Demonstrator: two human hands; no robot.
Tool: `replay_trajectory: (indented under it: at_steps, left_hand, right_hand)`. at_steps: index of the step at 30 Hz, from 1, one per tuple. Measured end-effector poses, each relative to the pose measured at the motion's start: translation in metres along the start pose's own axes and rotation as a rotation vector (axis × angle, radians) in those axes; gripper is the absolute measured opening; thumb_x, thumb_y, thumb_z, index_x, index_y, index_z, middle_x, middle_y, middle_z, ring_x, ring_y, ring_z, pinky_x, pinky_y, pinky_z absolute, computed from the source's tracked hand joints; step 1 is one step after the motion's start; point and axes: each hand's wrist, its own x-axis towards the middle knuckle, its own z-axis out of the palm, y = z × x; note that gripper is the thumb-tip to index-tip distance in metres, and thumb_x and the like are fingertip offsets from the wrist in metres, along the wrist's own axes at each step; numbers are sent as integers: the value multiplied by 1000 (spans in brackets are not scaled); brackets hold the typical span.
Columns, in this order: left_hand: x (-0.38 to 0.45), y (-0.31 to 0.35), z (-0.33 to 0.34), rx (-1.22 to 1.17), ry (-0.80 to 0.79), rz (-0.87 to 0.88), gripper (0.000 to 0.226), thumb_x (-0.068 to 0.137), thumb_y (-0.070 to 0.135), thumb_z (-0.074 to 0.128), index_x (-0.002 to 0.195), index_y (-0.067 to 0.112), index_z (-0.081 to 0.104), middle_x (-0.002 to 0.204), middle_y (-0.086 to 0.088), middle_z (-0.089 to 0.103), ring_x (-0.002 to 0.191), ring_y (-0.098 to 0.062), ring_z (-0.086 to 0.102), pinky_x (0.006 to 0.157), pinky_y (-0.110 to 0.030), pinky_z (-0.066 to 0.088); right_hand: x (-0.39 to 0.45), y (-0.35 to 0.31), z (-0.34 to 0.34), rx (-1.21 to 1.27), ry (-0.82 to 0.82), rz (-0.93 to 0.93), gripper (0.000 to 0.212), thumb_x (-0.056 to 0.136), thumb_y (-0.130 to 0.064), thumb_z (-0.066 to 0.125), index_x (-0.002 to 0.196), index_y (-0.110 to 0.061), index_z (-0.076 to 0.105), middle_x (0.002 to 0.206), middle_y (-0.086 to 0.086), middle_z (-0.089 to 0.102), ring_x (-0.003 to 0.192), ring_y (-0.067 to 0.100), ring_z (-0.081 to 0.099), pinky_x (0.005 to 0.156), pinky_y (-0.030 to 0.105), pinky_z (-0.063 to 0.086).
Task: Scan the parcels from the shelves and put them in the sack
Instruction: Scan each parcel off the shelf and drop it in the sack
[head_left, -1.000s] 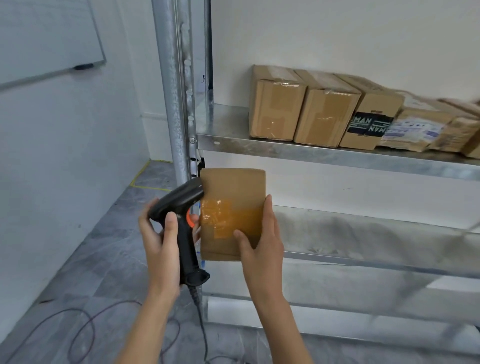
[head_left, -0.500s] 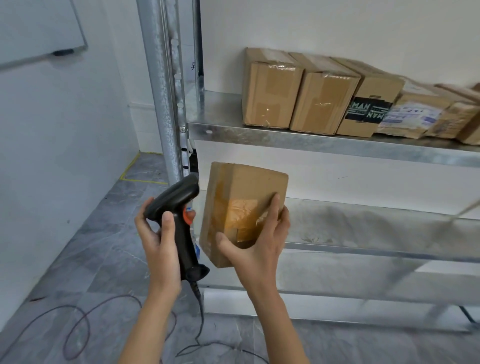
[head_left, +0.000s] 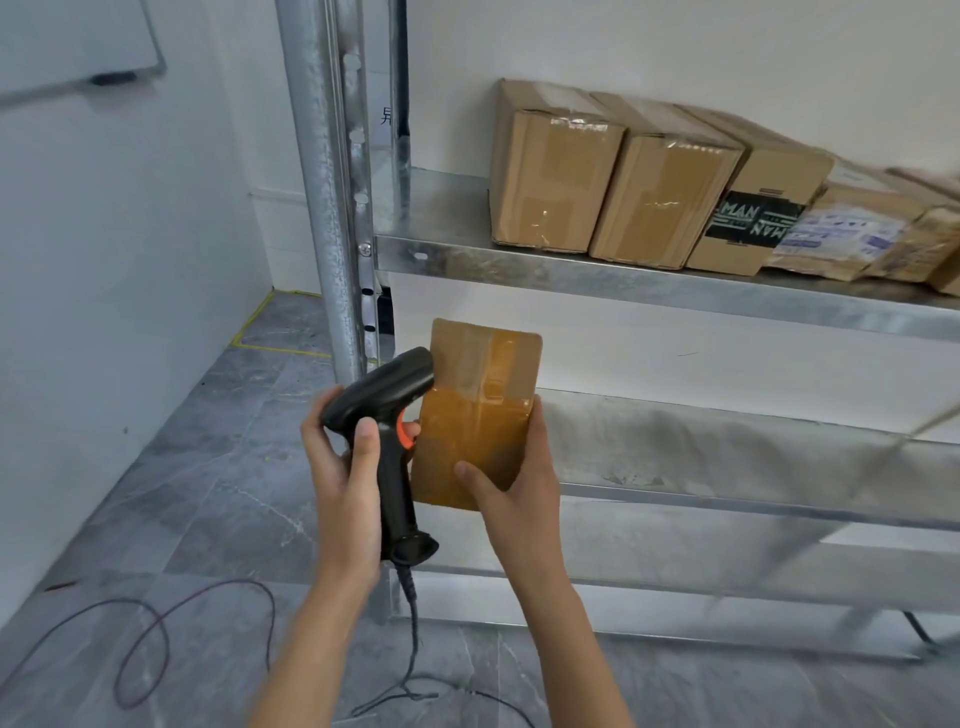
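Here the right hand (head_left: 524, 499) pinches the cardboard parcel (head_left: 478, 410) below the upper shelf (head_left: 649, 280); left-hand fingers (head_left: 363, 441) wrap the barcode scanner (head_left: 389, 415). Best turn the parcel until its label faces the scanner.

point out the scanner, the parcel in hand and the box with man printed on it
scanner (head_left: 387, 387), head view, top of its black head
parcel (head_left: 480, 415), head view, taped front face
MAN box (head_left: 753, 223), head view, black printed band
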Motion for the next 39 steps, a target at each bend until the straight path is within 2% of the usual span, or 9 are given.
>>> replay_trajectory:
  at_steps: [3, 7, 10, 14, 18, 22, 24, 30, 39]
  left_hand:
    - [-4, -2, 5, 28, -14, 17, 30, 102, 24, 47, 126, 41, 44, 112, 24, 64, 102, 1, 64, 84, -20, 50]
    - [-12, -2, 10, 54, -50, 24, 31, 104, 19, 45, 127, 39, 42, 106, 30, 66, 98, 1, 65, 81, -19, 53]
    - [-15, 2, 14, 75, -81, 37, 30, 105, 16, 47, 130, 31, 42, 109, 26, 65, 98, 5, 65, 81, -14, 51]
    - [-4, 6, 6, 63, -55, 43, 33, 96, 36, 58, 127, 41, 48, 127, 5, 61, 120, -16, 62, 102, -38, 49]
    - [0, 17, -4, 73, -106, 104, 30, 102, 16, 49, 128, 26, 40, 104, 15, 69, 88, 0, 69, 77, -17, 55]
    - [-4, 22, -13, 51, -193, 106, 31, 102, 27, 50, 130, 35, 40, 92, -9, 70, 64, -34, 67, 63, -35, 58]
    - [-7, 18, -16, 69, -253, 95, 33, 99, 32, 53, 130, 37, 41, 88, -15, 66, 54, -37, 60, 58, -38, 56]
    - [-13, 14, -19, 144, -348, 93, 37, 93, 38, 57, 126, 50, 45, 86, -11, 67, 51, -34, 56, 53, -35, 53]
    - [-17, 7, -20, 191, -458, -11, 45, 87, 48, 58, 130, 47, 44, 83, -10, 67, 50, -25, 54, 51, -37, 50]
  right_hand:
    - [2, -7, 2, -72, 67, -92, 112, 85, -20, 79, 153, -45, -6, 161, -12, 17, 135, 2, 28, 114, 32, 34]
    - [-1, -4, 8, -310, 119, -219, 119, 73, -62, 73, 152, -50, -16, 164, -16, -16, 140, 8, 14, 111, 34, 21]
    - [-2, 5, 10, -357, 204, -260, 103, 72, -68, 56, 156, -48, -1, 167, -12, -4, 125, 20, 31, 106, 35, 30]
    - [-3, 18, 6, -212, 219, -215, 87, 74, -61, 55, 152, -56, 16, 164, -28, 6, 117, 5, 34, 104, 36, 38]
    - [1, 26, -7, 78, 265, -170, 82, 76, -51, 61, 150, -58, 25, 160, -32, 15, 135, -10, 27, 112, 48, 37]
    - [3, 25, -12, 207, 366, -194, 82, 78, -41, 63, 154, -43, 31, 160, -27, 22, 143, 1, 29, 113, 55, 38]
    - [2, 24, -9, 237, 397, -204, 82, 79, -38, 63, 154, -38, 32, 159, -24, 24, 146, 6, 28, 114, 55, 38]
    - [-1, 27, -4, 239, 414, -212, 82, 78, -39, 63, 154, -35, 32, 159, -24, 25, 146, 6, 29, 114, 54, 39]
    - [0, 27, -2, 245, 457, -175, 83, 77, -45, 64, 153, -37, 34, 159, -24, 26, 143, -1, 29, 115, 44, 38]
